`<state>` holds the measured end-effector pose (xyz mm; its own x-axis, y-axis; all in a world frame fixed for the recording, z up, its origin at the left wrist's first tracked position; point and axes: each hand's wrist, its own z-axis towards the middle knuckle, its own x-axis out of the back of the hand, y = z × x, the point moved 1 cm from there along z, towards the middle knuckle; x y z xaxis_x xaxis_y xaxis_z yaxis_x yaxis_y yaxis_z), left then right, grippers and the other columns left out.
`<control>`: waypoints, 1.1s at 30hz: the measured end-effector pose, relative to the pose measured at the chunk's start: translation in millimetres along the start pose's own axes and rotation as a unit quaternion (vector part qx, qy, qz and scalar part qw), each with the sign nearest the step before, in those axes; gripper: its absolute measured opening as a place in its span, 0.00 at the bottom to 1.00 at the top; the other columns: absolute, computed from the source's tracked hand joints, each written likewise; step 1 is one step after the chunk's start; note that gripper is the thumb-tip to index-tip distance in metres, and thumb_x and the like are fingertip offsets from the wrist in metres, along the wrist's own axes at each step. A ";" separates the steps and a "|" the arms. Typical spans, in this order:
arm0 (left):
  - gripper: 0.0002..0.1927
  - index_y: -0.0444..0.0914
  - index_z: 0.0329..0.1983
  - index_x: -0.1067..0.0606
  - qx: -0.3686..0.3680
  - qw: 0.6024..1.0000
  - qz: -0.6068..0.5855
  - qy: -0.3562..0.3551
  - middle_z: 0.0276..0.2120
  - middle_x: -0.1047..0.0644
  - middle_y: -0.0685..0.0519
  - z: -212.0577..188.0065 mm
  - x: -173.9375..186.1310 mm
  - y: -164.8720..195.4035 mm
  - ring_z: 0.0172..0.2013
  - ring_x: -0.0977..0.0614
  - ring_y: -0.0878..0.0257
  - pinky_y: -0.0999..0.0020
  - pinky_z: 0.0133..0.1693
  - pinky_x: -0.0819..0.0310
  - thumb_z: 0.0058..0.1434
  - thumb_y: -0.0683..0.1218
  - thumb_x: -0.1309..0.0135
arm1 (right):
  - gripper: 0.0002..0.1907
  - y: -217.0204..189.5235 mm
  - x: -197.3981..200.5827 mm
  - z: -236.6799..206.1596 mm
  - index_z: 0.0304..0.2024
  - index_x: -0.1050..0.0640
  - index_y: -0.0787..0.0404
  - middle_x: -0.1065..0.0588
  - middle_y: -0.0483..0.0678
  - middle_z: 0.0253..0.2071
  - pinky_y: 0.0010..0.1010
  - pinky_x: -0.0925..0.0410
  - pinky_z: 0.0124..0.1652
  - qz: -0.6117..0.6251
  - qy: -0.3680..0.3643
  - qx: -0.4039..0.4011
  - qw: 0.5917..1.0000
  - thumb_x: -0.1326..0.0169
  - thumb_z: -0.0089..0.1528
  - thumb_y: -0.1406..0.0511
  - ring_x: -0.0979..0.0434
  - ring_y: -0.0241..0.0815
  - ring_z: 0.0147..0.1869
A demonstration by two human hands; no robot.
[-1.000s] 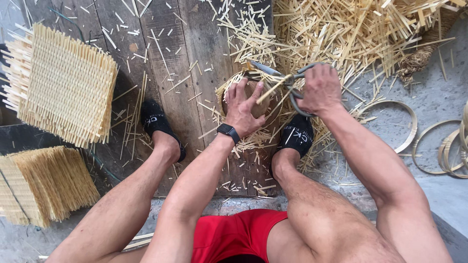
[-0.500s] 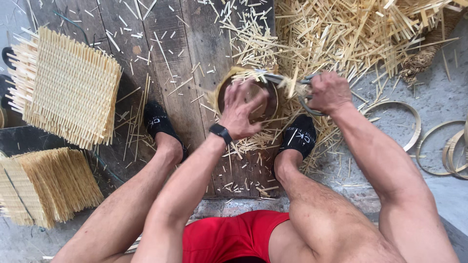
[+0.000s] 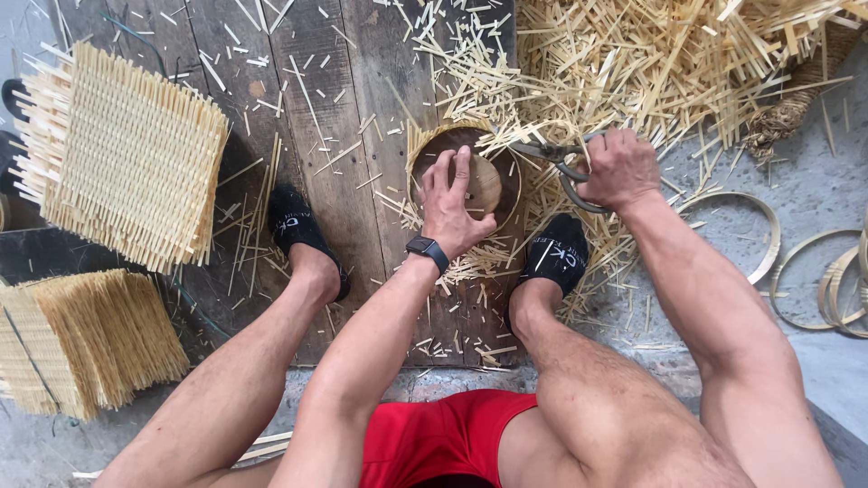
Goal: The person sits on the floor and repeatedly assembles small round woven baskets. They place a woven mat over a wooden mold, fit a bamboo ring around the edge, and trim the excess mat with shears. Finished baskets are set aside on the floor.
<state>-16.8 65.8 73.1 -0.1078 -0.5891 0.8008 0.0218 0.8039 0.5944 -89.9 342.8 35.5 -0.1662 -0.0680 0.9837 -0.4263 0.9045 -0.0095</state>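
Left hand: your left hand (image 3: pixel 455 210) lies flat, fingers spread, pressing on a round wooden disc (image 3: pixel 479 183).
Woven piece: the disc sits inside a round woven bamboo piece (image 3: pixel 425 145) on the dark wooden boards (image 3: pixel 334 136), between your feet.
Right hand: your right hand (image 3: pixel 619 167) is clamped around the handles of metal shears (image 3: pixel 556 155); the blades point at the woven rim.
Shear blades: you cannot tell whether they are parted.
Left side: two stacks of square woven mats (image 3: pixel 127 158).
Right side: bamboo hoops (image 3: pixel 768 226) on the concrete.
Top: loose bamboo strips (image 3: pixel 669 63).
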 end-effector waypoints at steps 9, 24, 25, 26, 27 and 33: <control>0.60 0.47 0.73 0.44 -0.066 0.989 0.026 -0.127 0.67 0.41 0.45 13.1 22.9 -4.8 0.66 0.39 0.41 0.41 0.64 0.43 0.33 0.44 0.32 | 0.22 4.7 -12.1 -6.3 0.38 0.25 0.63 0.29 0.50 0.32 0.37 0.29 0.38 0.024 -0.109 -0.017 0.994 0.50 0.70 0.50 0.28 0.42 0.38; 0.63 0.56 0.75 0.49 0.105 0.994 0.025 -0.025 0.67 0.47 0.36 1.2 7.0 8.8 0.66 0.45 0.33 0.36 0.63 0.49 0.37 0.53 0.26 | 0.17 -0.2 -14.3 -3.4 0.34 0.24 0.64 0.29 0.51 0.30 0.32 0.31 0.34 -0.011 0.040 0.005 0.999 0.46 0.58 0.55 0.29 0.43 0.36; 0.62 0.58 0.75 0.48 0.104 0.994 0.025 -0.006 0.67 0.46 0.36 -0.1 4.8 10.1 0.66 0.44 0.33 0.37 0.64 0.47 0.37 0.51 0.28 | 0.21 -3.2 -13.8 -2.3 0.31 0.23 0.64 0.29 0.51 0.27 0.32 0.31 0.31 -0.032 0.099 0.013 0.995 0.45 0.54 0.52 0.29 0.43 0.32; 0.62 0.58 0.75 0.48 0.092 0.995 0.024 -0.019 0.67 0.46 0.36 -0.5 3.5 10.0 0.66 0.43 0.34 0.37 0.64 0.46 0.36 0.51 0.28 | 0.24 -8.0 -13.6 -0.5 0.29 0.23 0.65 0.30 0.51 0.25 0.31 0.31 0.27 -0.052 0.156 0.023 0.986 0.44 0.50 0.49 0.29 0.43 0.28; 0.62 0.58 0.75 0.48 0.078 0.996 0.025 -0.031 0.67 0.46 0.37 0.9 3.5 8.9 0.67 0.43 0.35 0.38 0.64 0.45 0.36 0.50 0.29 | 0.21 -12.2 -14.5 2.2 0.29 0.24 0.64 0.30 0.50 0.26 0.31 0.31 0.29 -0.054 0.137 0.015 0.989 0.44 0.50 0.51 0.29 0.43 0.29; 0.62 0.60 0.73 0.44 0.020 0.992 0.044 -0.119 0.68 0.45 0.41 9.5 20.7 -3.7 0.66 0.41 0.38 0.39 0.65 0.45 0.32 0.47 0.29 | 0.17 -2.0 -6.1 -1.1 0.38 0.26 0.63 0.27 0.53 0.36 0.37 0.29 0.40 0.039 -0.140 -0.035 0.989 0.52 0.67 0.55 0.27 0.43 0.38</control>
<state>-28.5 51.4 86.7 -0.3398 -0.4841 0.8064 0.0025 0.8569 0.5154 -87.1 341.9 29.8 -0.4399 -0.1028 0.8921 -0.3420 0.9377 -0.0606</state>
